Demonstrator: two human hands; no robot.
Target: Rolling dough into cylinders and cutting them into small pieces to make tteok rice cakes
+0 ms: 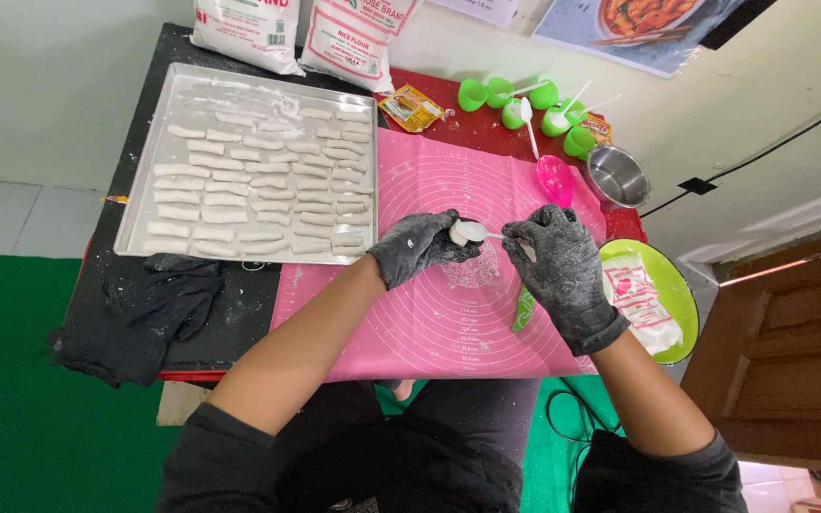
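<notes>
Both hands gloved black, floured, close together above the pink silicone mat. Left hand is curled around a small white dough piece, fingers closed on it; right hand just beside it, fingertips pinched on what looks like a thin white spoon handle reaching to the dough, grip partly hidden, cannot tell exactly. Under the right hand a green tool lies on the mat, half covered by the palm. Right of the right hand: lime-green round plate holding a clear plastic bag with white contents. Left of the left hand, near the forearm: crumpled black cloth or gloves on the dark table surface, dusted with flour. Beyond the left hand: metal baking tray filled with rows of short white dough sticks, floured, laid side by side, some touching. Beyond the right hand: pink scoop on the mat edge, then a small empty-looking steel bowl just to the right. Farther out: cluster of small green cups, a few with white spoons in them, contents too small to tell. Yellow sachet beside the cups toward the tray. At the far edge against the wall: two white flour bags standing upright, touching the tray's back rim.
</notes>
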